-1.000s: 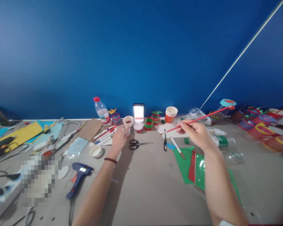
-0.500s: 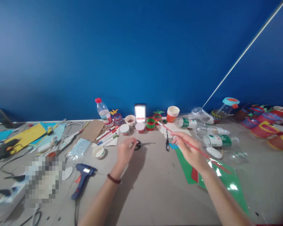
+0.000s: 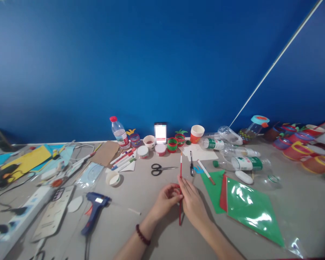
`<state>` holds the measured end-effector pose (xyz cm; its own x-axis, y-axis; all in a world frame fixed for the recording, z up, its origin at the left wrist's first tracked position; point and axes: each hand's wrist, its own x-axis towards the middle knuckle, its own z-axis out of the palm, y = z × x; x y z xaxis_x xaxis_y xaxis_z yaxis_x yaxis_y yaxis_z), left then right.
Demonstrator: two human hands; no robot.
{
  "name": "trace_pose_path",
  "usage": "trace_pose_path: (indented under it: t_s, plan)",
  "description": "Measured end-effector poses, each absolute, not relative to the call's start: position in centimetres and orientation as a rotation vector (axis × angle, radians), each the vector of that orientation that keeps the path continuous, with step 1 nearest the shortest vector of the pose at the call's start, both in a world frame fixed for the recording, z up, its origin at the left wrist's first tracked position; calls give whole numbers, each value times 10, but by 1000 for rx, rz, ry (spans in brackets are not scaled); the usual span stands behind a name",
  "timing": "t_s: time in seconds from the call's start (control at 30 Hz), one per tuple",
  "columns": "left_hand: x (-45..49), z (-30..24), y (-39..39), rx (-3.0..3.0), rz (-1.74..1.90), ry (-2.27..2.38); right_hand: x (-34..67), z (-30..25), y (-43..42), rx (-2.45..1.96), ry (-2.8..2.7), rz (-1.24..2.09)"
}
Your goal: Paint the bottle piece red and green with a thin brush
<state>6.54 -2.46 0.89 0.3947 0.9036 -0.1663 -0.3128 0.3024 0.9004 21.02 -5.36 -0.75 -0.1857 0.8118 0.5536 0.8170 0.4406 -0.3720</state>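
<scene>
A thin red paintbrush (image 3: 180, 213) points away from me over the middle of the table, its pale tip towards the wall. My left hand (image 3: 166, 200), with a dark red bead bracelet on the wrist, is curled with thumb and fingers closed at the brush's handle. From the other side my right hand (image 3: 191, 200) lies against the handle with its fingers together, partly covering it. Black-handled scissors (image 3: 157, 169) lie beyond my left hand. Past my right hand are a black pen (image 3: 191, 166) and a white-and-red marker (image 3: 206, 172).
A blue glue gun (image 3: 94, 211) and a power strip (image 3: 24, 213) with cables lie left. Green sheets (image 3: 251, 209) and plastic bottles (image 3: 246, 163) lie right. Paint pots (image 3: 160, 149), a drink bottle (image 3: 119, 133) and paper cups (image 3: 197, 134) line the blue wall.
Both hands have come nearer me and together at the middle. The paintbrush, slanted in my right hand before, now points straight away, with my left hand on it too.
</scene>
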Motion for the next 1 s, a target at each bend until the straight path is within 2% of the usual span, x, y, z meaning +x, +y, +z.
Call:
trace_pose_path:
  t_s: [0.33,0.63,0.73,0.87,1.0]
  plan:
    - [69,6,-24,911,974,817,208,-13,-53,-1310,-1875,234]
    - [40,39,-8,1037,1183,1147,210,-7,-51,-1292,-1676,402]
    - [11,60,12,1260,1133,1260,209,-8,-51,-1311,-1639,506]
    - [-34,90,54,1859,1130,1505,209,-9,-51,-1350,-1646,593]
    - [-63,105,98,2229,899,1843,211,-9,-50,-1384,-1633,629]
